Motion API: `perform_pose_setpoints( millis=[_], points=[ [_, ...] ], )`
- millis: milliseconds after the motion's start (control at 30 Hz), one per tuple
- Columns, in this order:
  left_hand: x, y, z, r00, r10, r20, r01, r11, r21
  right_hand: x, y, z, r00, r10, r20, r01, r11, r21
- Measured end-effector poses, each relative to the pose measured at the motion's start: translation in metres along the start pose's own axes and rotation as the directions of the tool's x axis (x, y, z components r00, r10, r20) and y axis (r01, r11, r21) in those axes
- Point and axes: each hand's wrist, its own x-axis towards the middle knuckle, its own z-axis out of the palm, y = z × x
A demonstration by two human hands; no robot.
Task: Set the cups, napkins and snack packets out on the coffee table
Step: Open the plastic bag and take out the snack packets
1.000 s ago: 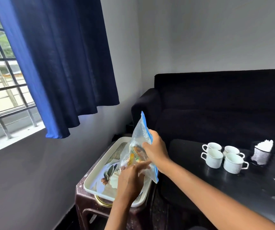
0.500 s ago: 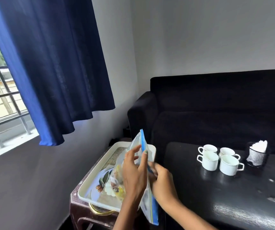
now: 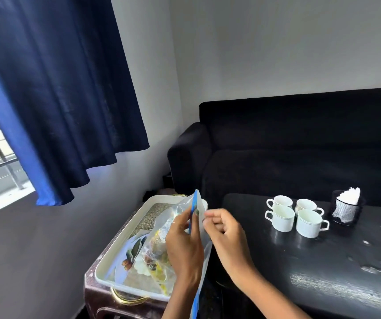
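A clear zip bag [image 3: 161, 229] with a blue strip along its mouth holds several snack packets and stands upright over the white tray [image 3: 113, 252]. My left hand [image 3: 184, 245] pinches one side of the bag's mouth. My right hand [image 3: 226, 236] pinches the other side, fingers curled. Several white cups [image 3: 295, 217] stand grouped on the black coffee table [image 3: 322, 272]. Behind them a black mesh holder [image 3: 347, 209] carries white napkins.
The tray rests on a small brown side table [image 3: 97, 298] by the wall, with a patterned plate [image 3: 129, 249] in it. A black sofa [image 3: 299, 143] runs behind the coffee table. A dark blue curtain [image 3: 53, 88] hangs at the window on the left.
Both hands shifted up to the top of the bag and now hold its mouth from either side. The view has swung slightly to the left.
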Motion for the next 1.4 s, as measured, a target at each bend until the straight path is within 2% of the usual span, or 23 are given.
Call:
perform_pose_setpoints(
  millis=[100,200,367,533,767,867,1000,1100,1167,1267,1400],
  points=[
    [-0.005,0.001,0.002,0.994,0.105,0.014,-0.105,0.992,0.075,0.009,-0.010,0.006,0.999,-0.027,-0.020,0.028,0.998,0.048],
    [-0.007,0.001,0.003,0.983,0.183,0.033,-0.185,0.975,0.123,0.014,-0.012,0.009,0.998,-0.033,-0.051,0.034,0.999,0.019],
    [-0.010,0.003,0.002,0.982,0.175,0.069,-0.178,0.983,0.040,0.019,-0.011,0.009,0.992,-0.034,-0.126,0.038,0.999,0.029],
    [-0.012,0.007,0.001,0.984,0.154,0.084,-0.149,0.987,-0.063,0.021,-0.010,0.005,0.994,0.069,-0.086,-0.055,0.986,0.156],
    [-0.008,0.002,0.001,0.984,0.151,0.097,-0.150,0.988,-0.016,0.022,-0.005,-0.007,0.995,0.090,-0.047,-0.077,0.972,0.221],
    [-0.004,0.001,0.000,0.979,0.177,0.102,-0.184,0.981,0.063,0.020,-0.003,-0.008,0.997,0.069,-0.038,-0.063,0.987,0.145],
    [-0.003,0.001,0.000,0.979,0.158,0.130,-0.173,0.978,0.114,0.016,-0.003,-0.006,1.000,0.014,-0.020,-0.015,0.998,-0.065],
    [-0.002,0.001,-0.002,0.975,0.170,0.145,-0.190,0.973,0.135,0.015,-0.006,-0.003,0.997,0.024,0.076,-0.007,0.974,-0.225],
    [-0.001,-0.001,-0.003,0.976,0.167,0.139,-0.187,0.972,0.145,0.013,-0.006,0.000,0.990,-0.008,0.143,0.052,0.951,-0.306],
    [0.001,-0.002,-0.003,0.979,0.175,0.106,-0.194,0.959,0.206,0.010,-0.005,0.001,0.984,-0.096,0.151,0.145,0.923,-0.356],
    [0.003,0.000,-0.004,0.980,0.187,0.068,-0.197,0.955,0.223,0.009,-0.005,0.003,0.985,-0.152,0.078,0.170,0.915,-0.365]
  ],
)
